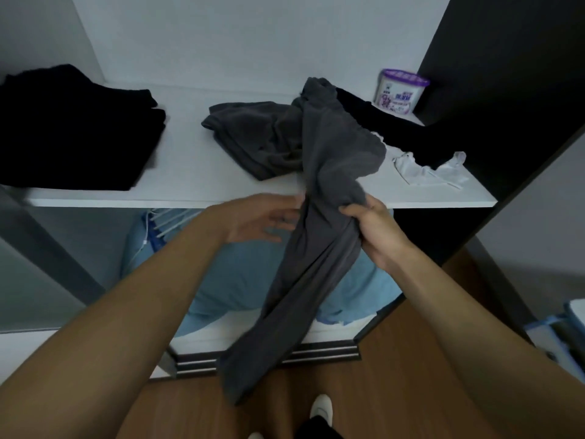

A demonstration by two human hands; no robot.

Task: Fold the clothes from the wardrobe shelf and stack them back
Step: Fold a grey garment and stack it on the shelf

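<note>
While its upper end lies crumpled on the white shelf (190, 185), the dark grey garment (316, 255) runs as 1 long twisted band from 12 o'clock to 7 o'clock, its free end hanging toward the floor. The right hand (373, 229) grips it at mid-length, fingers curled into the cloth. The left hand (262, 220) is spread, fingers straight, beside the band. Folded black clothes (72, 131) lie at 10 o'clock on the shelf.

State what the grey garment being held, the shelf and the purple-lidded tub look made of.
Grey garment: soft matte knit fabric, probably cotton jersey; it drapes limply. Shelf: smooth white laminated board, likely; flat, even sheen. Tub: seemingly plastic, with printed label.
</note>
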